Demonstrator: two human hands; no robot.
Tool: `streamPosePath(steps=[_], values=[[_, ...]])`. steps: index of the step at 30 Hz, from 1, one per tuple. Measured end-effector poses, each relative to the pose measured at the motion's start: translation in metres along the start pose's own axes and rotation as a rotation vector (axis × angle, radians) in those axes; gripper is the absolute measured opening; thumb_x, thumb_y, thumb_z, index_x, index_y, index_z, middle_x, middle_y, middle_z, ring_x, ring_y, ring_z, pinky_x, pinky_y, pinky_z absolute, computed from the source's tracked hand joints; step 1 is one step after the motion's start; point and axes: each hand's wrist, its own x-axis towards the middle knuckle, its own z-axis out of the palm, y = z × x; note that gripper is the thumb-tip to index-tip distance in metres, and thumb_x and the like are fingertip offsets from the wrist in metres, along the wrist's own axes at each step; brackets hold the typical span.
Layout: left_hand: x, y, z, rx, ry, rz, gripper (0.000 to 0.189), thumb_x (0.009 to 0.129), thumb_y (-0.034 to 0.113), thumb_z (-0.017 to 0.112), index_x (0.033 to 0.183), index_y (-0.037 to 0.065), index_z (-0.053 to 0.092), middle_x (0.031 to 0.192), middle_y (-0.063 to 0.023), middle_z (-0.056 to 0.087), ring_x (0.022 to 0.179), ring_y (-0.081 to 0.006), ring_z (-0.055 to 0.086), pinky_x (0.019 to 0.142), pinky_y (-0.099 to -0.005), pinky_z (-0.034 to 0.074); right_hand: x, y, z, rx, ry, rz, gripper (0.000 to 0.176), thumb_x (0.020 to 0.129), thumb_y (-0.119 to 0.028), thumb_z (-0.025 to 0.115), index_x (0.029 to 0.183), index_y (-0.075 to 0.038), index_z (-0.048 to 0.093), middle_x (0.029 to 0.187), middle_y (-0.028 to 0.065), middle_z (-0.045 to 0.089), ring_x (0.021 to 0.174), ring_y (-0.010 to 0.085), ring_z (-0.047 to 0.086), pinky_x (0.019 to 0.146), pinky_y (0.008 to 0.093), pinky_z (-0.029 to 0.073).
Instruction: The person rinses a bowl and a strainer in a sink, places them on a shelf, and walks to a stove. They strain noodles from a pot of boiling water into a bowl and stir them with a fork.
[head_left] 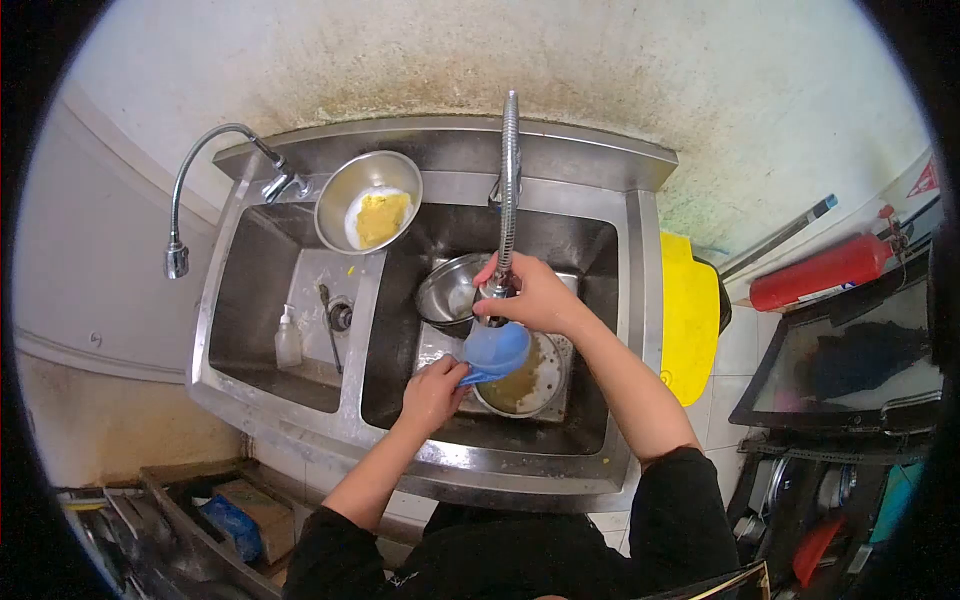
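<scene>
My right hand (532,295) is closed around the spray head of the flexible faucet (509,190), over the right sink basin. Just below the nozzle is a rounded blue plastic scoop (496,350), tilted, its edge gripped by the fingers of my left hand (436,394). Whether water is running is hard to make out. Under the scoop sits a metal bowl (520,392) of cloudy brownish liquid with white foam. Beside it, partly behind my right hand, rests another metal bowl (446,290).
A steel bowl (335,190) with a yellow sponge or cloth (382,217) and suds straddles the divider. In the left basin are a pump bottle (288,340) and a thin dark utensil (331,325). A second faucet (176,258) arches at left; a yellow board (688,325) stands right.
</scene>
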Motion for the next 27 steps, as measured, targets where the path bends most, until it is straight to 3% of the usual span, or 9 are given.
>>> streamPosePath(steps=[5,9,12,14,18,22,25,26,27], values=[[-0.004,-0.008,0.005,0.184,0.015,0.288,0.026,0.064,0.007,0.058,0.090,0.012,0.053,0.085,-0.0064,0.054,0.078,-0.0232,0.056,0.067,-0.0355,0.044,0.006,0.007,0.008,0.055,-0.031,0.206,0.029,0.064,-0.011,0.073,0.086,-0.004,0.055,0.078,0.0042,0.059,0.071,0.0089,0.055,0.062,0.0252,0.045],[-0.002,-0.020,0.006,0.239,0.099,0.286,0.025,0.066,0.006,0.057,0.090,0.012,0.053,0.086,-0.0058,0.055,0.082,-0.0230,0.055,0.071,-0.0343,0.043,-0.006,-0.007,-0.010,0.017,-0.097,0.038,0.030,0.063,-0.009,0.073,0.086,-0.005,0.054,0.080,0.0041,0.059,0.072,0.0098,0.057,0.065,0.0256,0.046],[0.003,-0.022,0.013,0.177,0.043,0.169,0.027,0.068,0.009,0.058,0.094,0.011,0.053,0.088,-0.0081,0.057,0.083,-0.0267,0.056,0.071,-0.0359,0.044,-0.006,-0.009,-0.008,0.000,-0.044,0.155,0.030,0.064,-0.008,0.073,0.086,-0.004,0.053,0.079,0.0041,0.059,0.072,0.0105,0.057,0.066,0.0255,0.047],[0.013,-0.004,0.021,-0.127,-0.112,-0.333,0.028,0.069,0.013,0.059,0.096,0.007,0.053,0.086,-0.0125,0.058,0.083,-0.0324,0.056,0.069,-0.0392,0.045,0.000,0.008,0.004,0.038,-0.046,0.086,0.028,0.066,-0.005,0.071,0.086,-0.003,0.053,0.079,0.0044,0.058,0.070,0.0112,0.058,0.064,0.0253,0.047],[0.050,-0.024,0.058,-0.439,0.032,-0.586,0.022,0.071,0.017,0.059,0.088,0.003,0.059,0.083,-0.0207,0.058,0.087,-0.0374,0.054,0.072,-0.0400,0.044,0.010,-0.001,0.005,0.208,-0.118,0.155,0.028,0.065,-0.004,0.071,0.088,-0.003,0.054,0.079,0.0046,0.058,0.068,0.0092,0.054,0.061,0.0240,0.044],[0.080,-0.082,0.107,-0.134,0.332,-0.201,0.024,0.078,0.023,0.055,0.090,0.003,0.061,0.090,-0.0215,0.058,0.095,-0.0372,0.050,0.081,-0.0401,0.041,0.029,0.032,0.022,-0.133,0.207,0.015,0.031,0.062,-0.007,0.072,0.088,-0.004,0.054,0.080,0.0033,0.058,0.069,0.0099,0.053,0.064,0.0268,0.044],[0.084,-0.080,0.112,-0.058,0.425,-0.049,0.028,0.077,0.028,0.057,0.091,0.004,0.060,0.086,-0.0204,0.059,0.087,-0.0388,0.053,0.077,-0.0419,0.043,0.032,0.017,0.019,0.135,0.024,0.111,0.035,0.059,-0.012,0.073,0.087,-0.003,0.055,0.080,0.0116,0.060,0.075,0.0235,0.059,0.068,0.0319,0.046],[0.085,-0.081,0.106,0.019,0.051,-0.342,0.029,0.075,0.032,0.060,0.090,0.007,0.061,0.084,-0.0193,0.060,0.081,-0.0391,0.056,0.071,-0.0436,0.044,0.036,0.032,0.019,0.068,0.061,0.049,0.035,0.059,-0.013,0.073,0.087,-0.003,0.055,0.079,0.0113,0.059,0.075,0.0222,0.059,0.068,0.0315,0.046],[0.086,-0.085,0.106,0.019,0.045,-0.337,0.029,0.075,0.032,0.060,0.090,0.007,0.061,0.084,-0.0193,0.060,0.081,-0.0391,0.056,0.071,-0.0436,0.044,0.038,0.038,0.017,0.069,0.067,0.053,0.035,0.059,-0.013,0.073,0.087,-0.003,0.055,0.079,0.0113,0.059,0.075,0.0222,0.059,0.068,0.0315,0.046]])
